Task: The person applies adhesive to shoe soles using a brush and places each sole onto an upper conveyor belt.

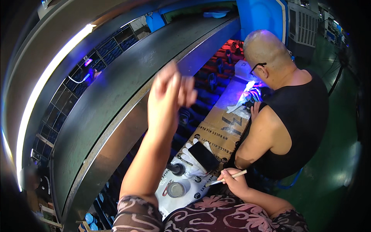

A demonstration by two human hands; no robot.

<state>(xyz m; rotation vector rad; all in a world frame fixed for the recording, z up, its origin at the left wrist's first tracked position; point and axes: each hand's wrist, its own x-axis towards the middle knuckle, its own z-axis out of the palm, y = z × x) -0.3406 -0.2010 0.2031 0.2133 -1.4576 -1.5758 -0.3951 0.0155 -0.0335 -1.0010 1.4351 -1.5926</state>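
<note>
My left hand (168, 92) is raised beside the metal edge of the conveyor, its curled fingers smeared by motion, so I cannot tell whether anything is in them. Low over the bench, my right hand (235, 184) grips a thin brush (239, 174) with a pale wooden handle, its tip pointing down to the left. To the left of that tip stands a small round pot (176, 190) with greyish contents. Behind the pot is a black bottle (176, 169). A dark smartphone (205, 157) rests on a white glove (191, 158).
A long conveyor (127, 77) with a dark belt curves along my left. Cardboard (220, 129) covers the narrow bench. Close on the right, a seated person in a black sleeveless top (295, 112) works under blue-violet light. Shoes (232, 48) sit on racks beneath the conveyor.
</note>
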